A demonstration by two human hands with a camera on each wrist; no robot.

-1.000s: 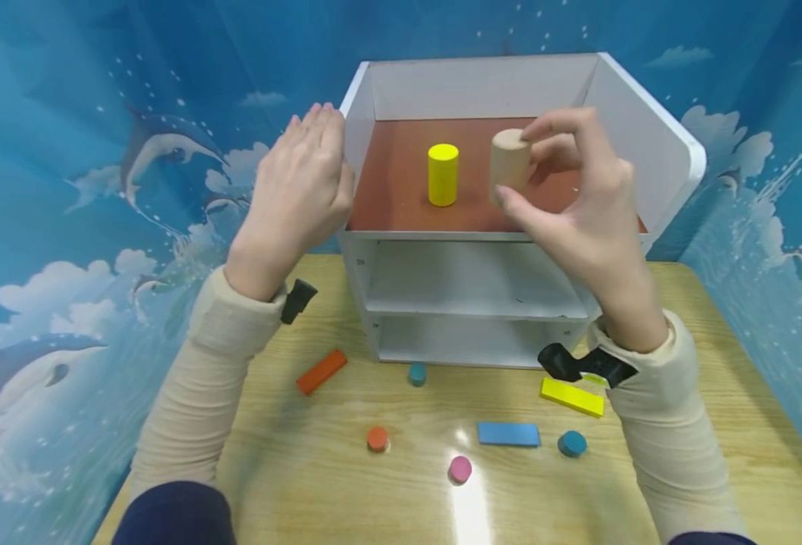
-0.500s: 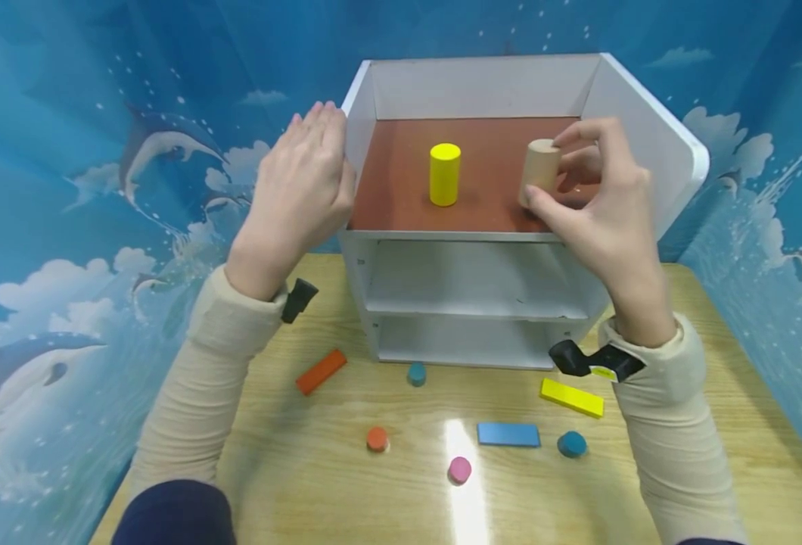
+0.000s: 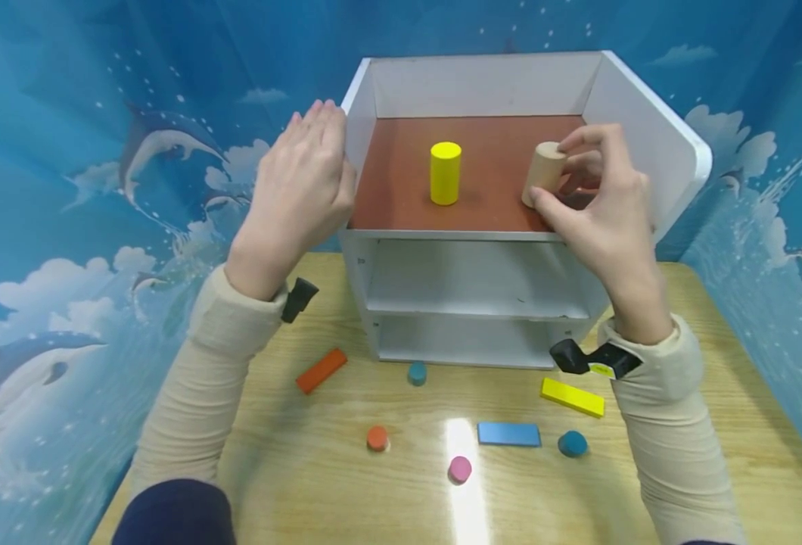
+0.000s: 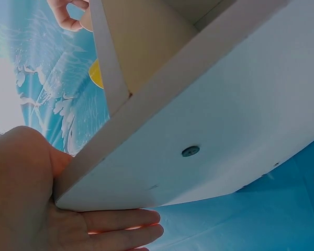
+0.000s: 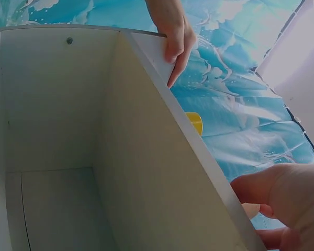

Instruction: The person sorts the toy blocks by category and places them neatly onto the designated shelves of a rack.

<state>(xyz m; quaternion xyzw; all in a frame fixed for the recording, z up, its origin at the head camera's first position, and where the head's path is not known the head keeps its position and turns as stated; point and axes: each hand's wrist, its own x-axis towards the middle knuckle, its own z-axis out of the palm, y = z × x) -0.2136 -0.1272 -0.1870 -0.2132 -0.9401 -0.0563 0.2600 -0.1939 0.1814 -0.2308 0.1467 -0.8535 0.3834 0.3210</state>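
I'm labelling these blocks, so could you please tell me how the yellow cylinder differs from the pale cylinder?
The yellow cylinder is bright yellow, while the pale cylinder is a plain beige. The yellow cylinder stands untouched; the right hand grips the pale cylinder. Both are round with flat tops.

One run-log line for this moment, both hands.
left hand: touching side of shelf unit | right hand: pinching plain wooden cylinder | yellow cylinder: upright on brown top

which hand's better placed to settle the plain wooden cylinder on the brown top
Right, likely: the right hand pinches the plain wooden cylinder, while the left hand lies against the left side of the white shelf unit.
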